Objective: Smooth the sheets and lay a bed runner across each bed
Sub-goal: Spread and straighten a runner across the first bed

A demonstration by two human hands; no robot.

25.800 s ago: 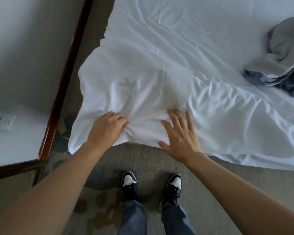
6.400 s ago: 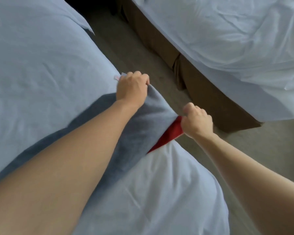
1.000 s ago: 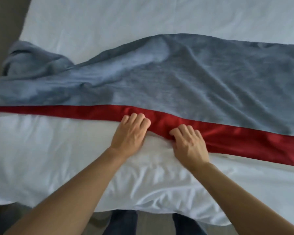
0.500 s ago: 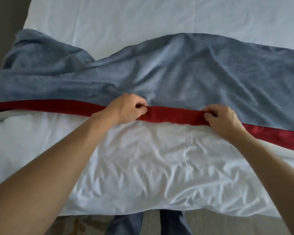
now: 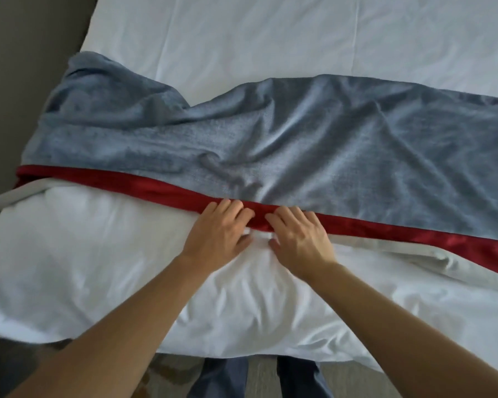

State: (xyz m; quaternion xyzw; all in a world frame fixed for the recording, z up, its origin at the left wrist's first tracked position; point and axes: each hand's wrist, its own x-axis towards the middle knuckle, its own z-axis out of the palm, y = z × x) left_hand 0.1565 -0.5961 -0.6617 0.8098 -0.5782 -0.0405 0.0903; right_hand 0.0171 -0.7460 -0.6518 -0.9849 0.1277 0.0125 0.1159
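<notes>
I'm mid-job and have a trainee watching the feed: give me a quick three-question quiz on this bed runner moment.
1. True or false: both hands rest side by side on the red border of the bed runner.
2. Which lies nearer the person: the red border or the grey-blue part?
3. Multiple choice: the grey-blue part looks A) flat and smooth, B) creased, with an uneven far edge, C) folded in a neat stack.

Key: 1 true: left hand and right hand sit together on it, over the white sheet. 2 the red border. 3 B.

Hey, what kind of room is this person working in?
Probably a hotel bedroom: a bed with a white sheet, a grey bed runner with a red border laid across it, and patterned carpet underfoot.
</notes>
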